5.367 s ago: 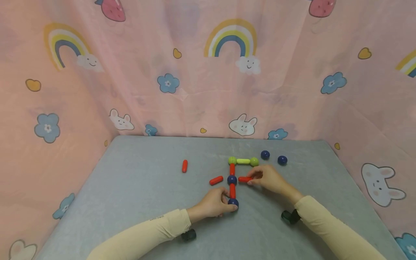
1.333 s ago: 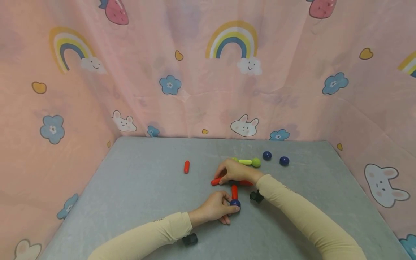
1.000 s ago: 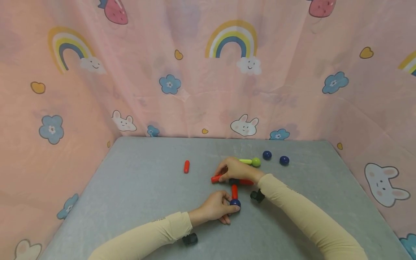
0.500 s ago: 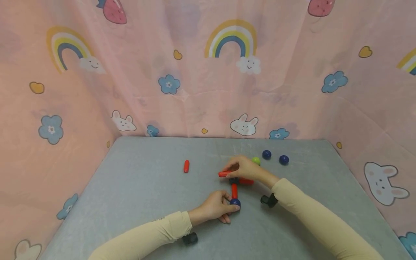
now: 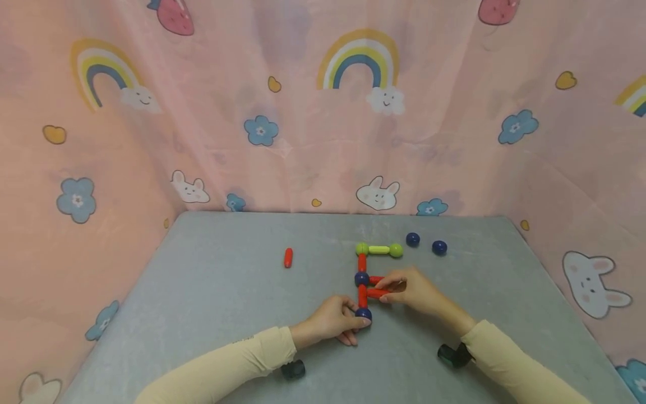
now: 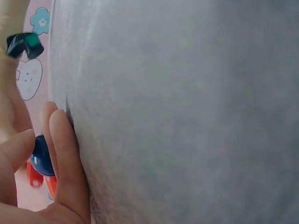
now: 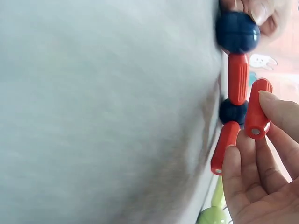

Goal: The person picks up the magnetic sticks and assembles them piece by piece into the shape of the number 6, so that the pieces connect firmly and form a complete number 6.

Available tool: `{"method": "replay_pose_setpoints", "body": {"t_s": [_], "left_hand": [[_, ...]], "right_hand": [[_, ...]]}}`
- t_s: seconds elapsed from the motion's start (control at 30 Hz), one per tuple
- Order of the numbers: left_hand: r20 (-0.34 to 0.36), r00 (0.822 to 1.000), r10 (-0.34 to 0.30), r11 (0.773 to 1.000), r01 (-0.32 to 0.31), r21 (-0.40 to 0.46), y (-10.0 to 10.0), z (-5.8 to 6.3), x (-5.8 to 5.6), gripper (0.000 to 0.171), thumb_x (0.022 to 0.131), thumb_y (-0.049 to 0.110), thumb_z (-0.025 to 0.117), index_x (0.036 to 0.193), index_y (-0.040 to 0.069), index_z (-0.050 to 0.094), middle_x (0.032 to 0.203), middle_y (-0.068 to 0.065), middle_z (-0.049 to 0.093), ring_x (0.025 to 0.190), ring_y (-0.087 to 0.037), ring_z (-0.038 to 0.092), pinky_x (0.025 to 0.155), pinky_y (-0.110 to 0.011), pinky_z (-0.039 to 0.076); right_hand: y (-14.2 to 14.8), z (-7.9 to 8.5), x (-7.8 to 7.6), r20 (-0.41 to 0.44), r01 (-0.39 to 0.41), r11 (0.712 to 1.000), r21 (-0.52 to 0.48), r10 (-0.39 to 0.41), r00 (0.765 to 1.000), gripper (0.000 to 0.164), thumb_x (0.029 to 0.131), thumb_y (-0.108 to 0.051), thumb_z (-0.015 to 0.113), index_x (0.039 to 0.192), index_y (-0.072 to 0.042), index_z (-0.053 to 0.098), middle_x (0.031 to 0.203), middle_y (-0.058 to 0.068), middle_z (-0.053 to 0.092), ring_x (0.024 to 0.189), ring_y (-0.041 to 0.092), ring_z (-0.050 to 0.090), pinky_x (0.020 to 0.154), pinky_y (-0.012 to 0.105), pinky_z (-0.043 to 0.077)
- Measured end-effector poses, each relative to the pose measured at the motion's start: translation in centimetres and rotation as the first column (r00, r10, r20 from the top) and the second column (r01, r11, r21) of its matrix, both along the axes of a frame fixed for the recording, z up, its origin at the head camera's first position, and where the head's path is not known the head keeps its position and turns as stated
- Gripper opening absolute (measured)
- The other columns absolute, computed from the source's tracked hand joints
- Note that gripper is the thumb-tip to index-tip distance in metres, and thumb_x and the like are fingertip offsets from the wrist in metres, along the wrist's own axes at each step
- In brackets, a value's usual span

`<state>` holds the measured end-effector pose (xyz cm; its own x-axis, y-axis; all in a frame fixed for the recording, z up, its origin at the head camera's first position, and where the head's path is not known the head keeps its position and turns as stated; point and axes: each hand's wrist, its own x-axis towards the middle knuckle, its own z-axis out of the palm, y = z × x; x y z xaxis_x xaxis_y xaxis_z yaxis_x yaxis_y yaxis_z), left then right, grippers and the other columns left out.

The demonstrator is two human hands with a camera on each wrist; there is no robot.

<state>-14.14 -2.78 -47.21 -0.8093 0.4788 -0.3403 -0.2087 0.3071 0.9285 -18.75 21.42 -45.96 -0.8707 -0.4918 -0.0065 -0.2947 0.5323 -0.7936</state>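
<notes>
My left hand [image 5: 335, 320] pinches the lower dark blue ball [image 5: 363, 315] of a joined magnetic figure. A red magnetic rod [image 5: 363, 296] rises from that ball to the middle blue ball [image 5: 361, 279], and another red rod [image 5: 362, 262] continues up to a lime-green ball [image 5: 362, 249]. From there a lime-green rod [image 5: 378, 249] leads right to a second green ball [image 5: 396, 250]. Off the middle ball's right side sticks a further red rod [image 7: 225, 147]. Just below that one, my right hand [image 5: 416, 292] holds a loose red rod [image 7: 258, 109] between thumb and fingers.
One spare red rod [image 5: 288, 258] lies left of the figure on the grey table [image 5: 227, 292]. Two loose dark blue balls [image 5: 413, 239] sit at the back right. A pink patterned curtain [image 5: 303, 168] hangs behind and along both sides.
My right hand picked up the red rod left of the figure and carried it across to the right side. The rod held earlier now sits at the middle ball. My left hand stayed put.
</notes>
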Motion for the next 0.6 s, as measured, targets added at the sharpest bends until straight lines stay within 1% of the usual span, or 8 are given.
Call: {"method": "replay_pose_setpoints", "body": {"t_s": [0.07,0.17,0.3,0.6], "left_hand": [[0.0,1.0,0.003,1.0,-0.003,0.0,0.0,0.0,0.0,0.026,0.089,0.016,0.074,0.104,0.002,0.059,0.07,-0.011,0.07,0.049,-0.009,0.063,0.048,-0.024,0.056],[0.003,1.0,0.005,1.0,-0.005,0.006,-0.1,0.0,-0.1,0.026,0.089,0.016,0.074,0.105,0.001,0.06,0.071,-0.012,0.071,0.05,-0.009,0.064,0.048,-0.024,0.056],[0.009,1.0,0.011,1.0,-0.011,0.012,-0.1,0.1,0.0,0.026,0.089,0.015,0.074,0.105,0.0,0.06,0.072,-0.012,0.071,0.051,-0.009,0.065,0.049,-0.024,0.056],[0.03,0.999,0.014,1.0,-0.014,0.025,-0.1,0.2,0.1,0.027,0.091,0.014,0.072,0.109,-0.001,0.06,0.075,-0.01,0.071,0.053,-0.009,0.066,0.05,-0.024,0.057]], "right_hand": [[0.5,-0.2,0.7,0.013,0.004,1.0,-0.013,-0.004,1.0,0.021,0.082,-0.022,0.081,0.102,-0.016,0.077,0.104,0.007,0.074,0.084,0.004,0.065,0.075,0.021,0.055],[1.0,-0.3,1.6,0.039,0.013,1.0,-0.022,-0.013,0.999,0.023,0.081,-0.023,0.081,0.103,-0.016,0.077,0.102,0.007,0.073,0.083,0.004,0.066,0.074,0.021,0.056],[1.3,-0.5,2.6,0.065,0.017,1.0,-0.02,-0.016,0.998,0.024,0.081,-0.024,0.081,0.103,-0.015,0.076,0.102,0.006,0.073,0.084,0.003,0.067,0.075,0.02,0.056],[1.1,-0.8,3.9,0.084,0.009,0.999,-0.035,-0.006,0.996,0.024,0.082,-0.022,0.081,0.104,-0.014,0.076,0.101,0.006,0.073,0.087,0.005,0.067,0.077,0.019,0.056]]}}
